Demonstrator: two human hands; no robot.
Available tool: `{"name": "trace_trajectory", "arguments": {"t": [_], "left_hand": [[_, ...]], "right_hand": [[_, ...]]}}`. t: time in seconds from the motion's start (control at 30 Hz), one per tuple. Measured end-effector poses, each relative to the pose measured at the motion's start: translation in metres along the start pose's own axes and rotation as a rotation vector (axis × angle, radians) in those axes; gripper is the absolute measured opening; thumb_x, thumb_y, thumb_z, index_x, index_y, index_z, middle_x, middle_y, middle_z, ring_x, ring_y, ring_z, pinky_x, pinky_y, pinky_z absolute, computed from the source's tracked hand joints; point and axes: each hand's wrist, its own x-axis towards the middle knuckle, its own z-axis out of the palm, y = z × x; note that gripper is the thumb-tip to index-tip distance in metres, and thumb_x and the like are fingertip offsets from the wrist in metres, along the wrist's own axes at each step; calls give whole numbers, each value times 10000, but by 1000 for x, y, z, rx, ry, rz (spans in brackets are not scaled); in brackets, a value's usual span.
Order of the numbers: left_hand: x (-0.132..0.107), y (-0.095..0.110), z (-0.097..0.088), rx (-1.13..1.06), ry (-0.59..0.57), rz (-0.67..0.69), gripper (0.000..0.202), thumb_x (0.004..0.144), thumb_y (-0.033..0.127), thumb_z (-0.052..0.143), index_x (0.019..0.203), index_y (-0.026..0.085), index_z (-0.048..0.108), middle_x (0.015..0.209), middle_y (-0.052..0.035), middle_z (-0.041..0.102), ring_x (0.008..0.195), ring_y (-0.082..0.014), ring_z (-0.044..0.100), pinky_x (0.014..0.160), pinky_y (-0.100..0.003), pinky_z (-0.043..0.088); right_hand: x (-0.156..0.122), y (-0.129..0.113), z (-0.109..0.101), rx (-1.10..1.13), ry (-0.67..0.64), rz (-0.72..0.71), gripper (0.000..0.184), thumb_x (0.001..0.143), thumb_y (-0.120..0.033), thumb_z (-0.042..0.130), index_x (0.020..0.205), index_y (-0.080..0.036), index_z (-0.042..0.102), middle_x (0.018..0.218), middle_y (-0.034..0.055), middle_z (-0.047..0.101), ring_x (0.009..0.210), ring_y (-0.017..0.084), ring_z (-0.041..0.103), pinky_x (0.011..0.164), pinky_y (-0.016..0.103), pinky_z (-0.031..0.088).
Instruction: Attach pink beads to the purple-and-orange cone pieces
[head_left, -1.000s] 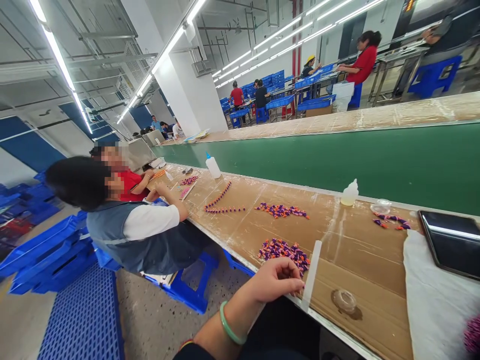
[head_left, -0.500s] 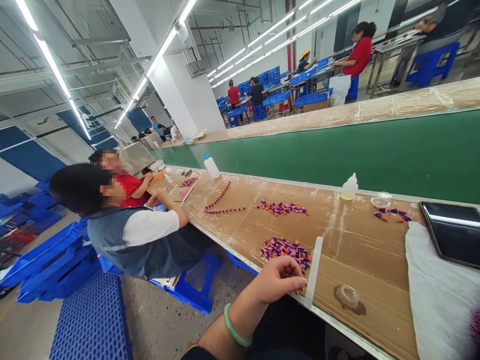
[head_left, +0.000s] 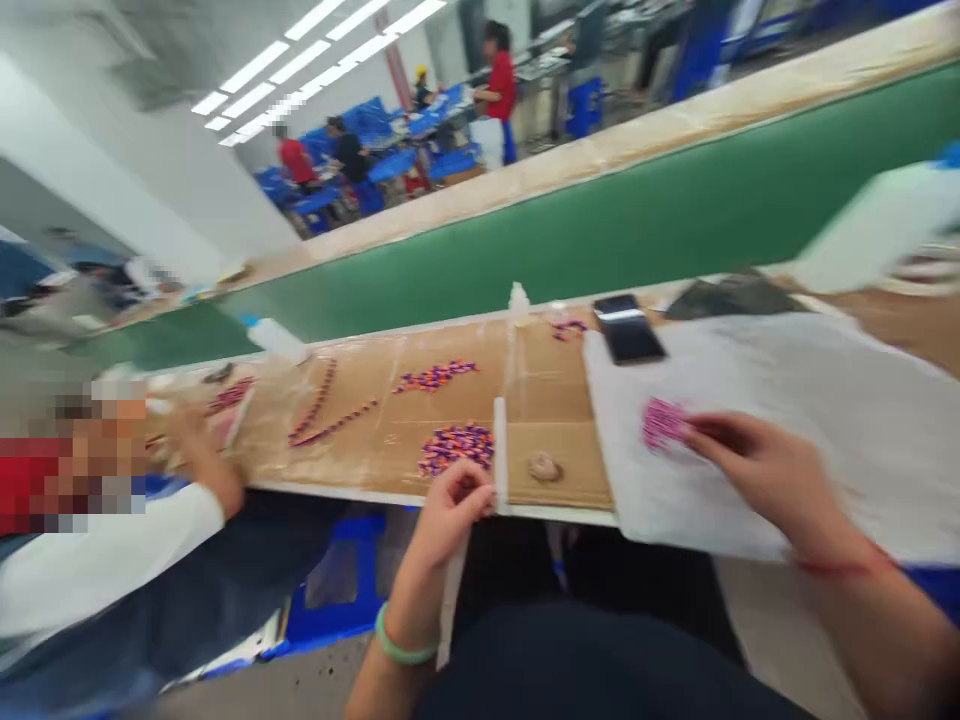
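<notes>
My left hand (head_left: pixel 448 510) rests at the near edge of the cardboard-covered bench (head_left: pixel 375 440), fingers pinched on the lower end of a long white strip (head_left: pixel 499 455). Just beyond it lies a pile of small purple-and-orange pieces (head_left: pixel 456 447). My right hand (head_left: pixel 754 475) lies on a white sheet (head_left: pixel 787 400) to the right, its fingertips at a small pink cluster (head_left: pixel 663 424); motion blur hides whether they grip it. A round clear ring (head_left: pixel 545 466) sits on the cardboard between my hands.
A dark phone (head_left: pixel 628 328) lies at the sheet's far corner, a small glue bottle (head_left: pixel 517 298) beside it. More purple pieces (head_left: pixel 435 376) and rows of beads (head_left: pixel 322 405) lie to the left. A co-worker's arm (head_left: pixel 120 550) works at the left. A green conveyor (head_left: pixel 600 240) runs behind.
The view has swung sharply right and down and is blurred. My right hand has come into view on the white sheet by the pink cluster. My left hand still pinches the strip.
</notes>
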Motion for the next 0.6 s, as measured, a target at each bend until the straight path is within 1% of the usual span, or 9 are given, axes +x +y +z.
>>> {"name": "trace_trajectory", "arguments": {"t": [0.03, 0.07, 0.13, 0.2, 0.27, 0.3, 0.37, 0.5, 0.6], "left_hand": [[1, 1, -1, 31, 5, 20, 426, 736, 540, 794, 728, 160, 600, 657, 6, 565, 584, -105, 506, 568, -213, 425], [3, 0, -3, 52, -1, 39, 411, 742, 527, 794, 729, 161, 608, 669, 2, 576, 581, -106, 510, 569, -214, 435], [10, -2, -7, 68, -23, 46, 380, 769, 507, 784, 736, 166, 619, 679, -5, 591, 590, -114, 524, 566, -209, 449], [13, -5, -8, 52, -41, 49, 373, 774, 498, 788, 726, 169, 619, 678, -8, 597, 582, -114, 520, 553, -205, 453], [12, -6, -8, 27, -42, 52, 370, 763, 492, 804, 726, 170, 625, 690, -11, 609, 571, -109, 516, 534, -196, 452], [11, -6, -8, 16, -39, 54, 367, 756, 489, 813, 732, 171, 632, 701, -13, 617, 567, -106, 516, 527, -191, 453], [10, -7, -7, -2, -29, 53, 355, 750, 478, 825, 747, 173, 645, 720, -15, 627, 566, -103, 522, 519, -182, 456], [10, -8, -7, -19, -52, 52, 314, 769, 443, 824, 766, 177, 656, 732, -13, 633, 572, -99, 536, 529, -175, 471], [10, -6, -4, -9, -82, 70, 297, 793, 427, 807, 752, 177, 653, 727, -14, 640, 569, -97, 543, 530, -172, 471]], "right_hand": [[-3, 3, 0, 90, -14, 46, 554, 681, -776, 696, 751, -227, 680, 733, 152, 735, 683, 297, 696, 636, 456, 541], [-4, 5, 0, 121, -14, 77, 581, 689, -787, 678, 813, -220, 692, 792, 134, 753, 743, 280, 717, 689, 437, 570], [-4, 8, 0, 187, 21, 112, 606, 674, -791, 686, 856, -213, 689, 798, 89, 752, 749, 238, 719, 707, 397, 592], [-6, 7, -2, 456, 33, 99, 513, 657, -657, 805, 866, -202, 691, 798, 64, 749, 736, 208, 710, 709, 379, 594], [-10, 1, -5, 626, 37, 83, 421, 661, -527, 867, 869, -201, 702, 789, 40, 746, 723, 180, 703, 702, 351, 591], [-13, -3, -7, 676, 32, 77, 386, 667, -485, 879, 868, -202, 709, 784, 31, 745, 718, 170, 700, 697, 338, 588], [-19, -9, -11, 741, 10, 68, 336, 680, -436, 887, 864, -205, 726, 788, 25, 747, 719, 160, 698, 693, 325, 585], [-23, -14, -15, 818, -42, 67, 286, 702, -391, 886, 901, -223, 767, 812, 21, 751, 733, 149, 688, 692, 314, 579], [-23, -15, -14, 884, -83, 107, 270, 678, -398, 903, 837, -223, 771, 772, 12, 736, 707, 135, 668, 662, 287, 565]]}}
